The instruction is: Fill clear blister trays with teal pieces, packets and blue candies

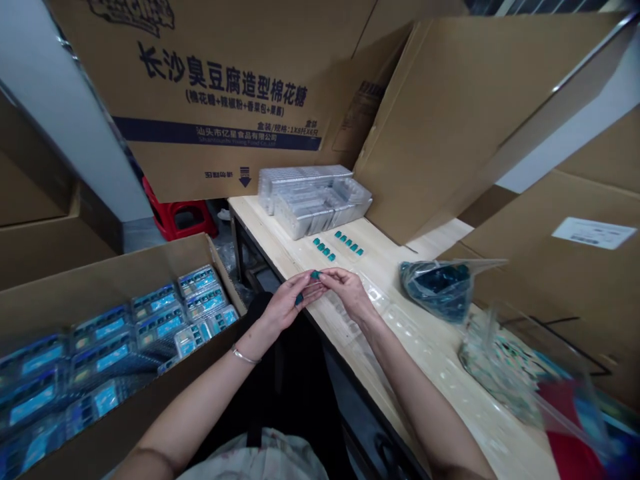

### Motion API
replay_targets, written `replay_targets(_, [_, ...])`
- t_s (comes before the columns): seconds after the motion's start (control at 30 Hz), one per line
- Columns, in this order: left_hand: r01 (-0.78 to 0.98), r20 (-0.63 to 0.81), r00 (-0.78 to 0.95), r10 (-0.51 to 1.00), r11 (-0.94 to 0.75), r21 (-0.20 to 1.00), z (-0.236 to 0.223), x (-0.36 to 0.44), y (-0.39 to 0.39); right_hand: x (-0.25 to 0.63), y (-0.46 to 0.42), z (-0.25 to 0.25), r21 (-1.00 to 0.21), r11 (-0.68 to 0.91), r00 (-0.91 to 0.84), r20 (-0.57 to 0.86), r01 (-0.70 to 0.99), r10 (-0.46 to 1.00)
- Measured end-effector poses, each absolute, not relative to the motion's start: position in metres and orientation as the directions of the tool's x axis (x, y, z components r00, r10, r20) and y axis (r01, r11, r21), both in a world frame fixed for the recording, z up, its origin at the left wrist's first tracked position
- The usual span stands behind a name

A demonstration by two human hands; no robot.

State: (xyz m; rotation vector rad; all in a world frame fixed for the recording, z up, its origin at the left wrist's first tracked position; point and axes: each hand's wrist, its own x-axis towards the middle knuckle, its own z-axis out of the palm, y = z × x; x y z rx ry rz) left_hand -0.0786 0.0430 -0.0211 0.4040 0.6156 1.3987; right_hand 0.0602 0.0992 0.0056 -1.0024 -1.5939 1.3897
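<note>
My left hand and my right hand meet at the near edge of a light wooden table. Both are closed in a pinch on small teal pieces; another teal piece shows between the left fingers. Two short rows of the same teal pieces lie on the table just beyond my hands. A clear plastic tray lies flat on the table under and right of my right hand. A clear bag of teal pieces sits to the right.
Stacked clear plastic trays stand at the table's far end. A cardboard box at left holds several blue packaged items. Large cardboard cartons lean behind. A red stool stands beyond. More clear bags lie at right.
</note>
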Motion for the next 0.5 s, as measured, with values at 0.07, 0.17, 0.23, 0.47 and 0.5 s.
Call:
replay_targets(0.07, [-0.689, -0.135, -0.003, 0.991, 0.096, 0.719, -0.021, -0.076, 0.043, 0.061, 0.098, 0.007, -0.999, 0.004, -0.372, 0.016, -0.033, 0.928])
replay_targets(0.17, [-0.531, -0.058, -0.081, 0.995, 0.006, 0.847, -0.020, -0.072, 0.046, 0.062, 0.095, 0.009, -0.995, -0.038, -0.359, -0.003, -0.093, 0.933])
replay_targets(0.23, [-0.437, -0.007, -0.114, 0.993, -0.044, 0.899, -0.020, -0.071, 0.049, 0.063, 0.094, 0.009, -0.994, -0.036, -0.351, 0.001, -0.099, 0.936])
replay_targets(0.47, [-0.144, 0.078, -0.145, 0.986, -0.098, 0.985, -0.017, -0.071, 0.053, 0.065, 0.094, 0.010, -0.973, -0.107, -0.318, -0.037, -0.206, 0.948])
replay_targets(0.5, [-0.091, 0.092, -0.158, 0.983, -0.108, 0.990, -0.016, -0.070, 0.053, 0.066, 0.095, 0.009, -0.970, -0.115, -0.320, -0.041, -0.216, 0.947])
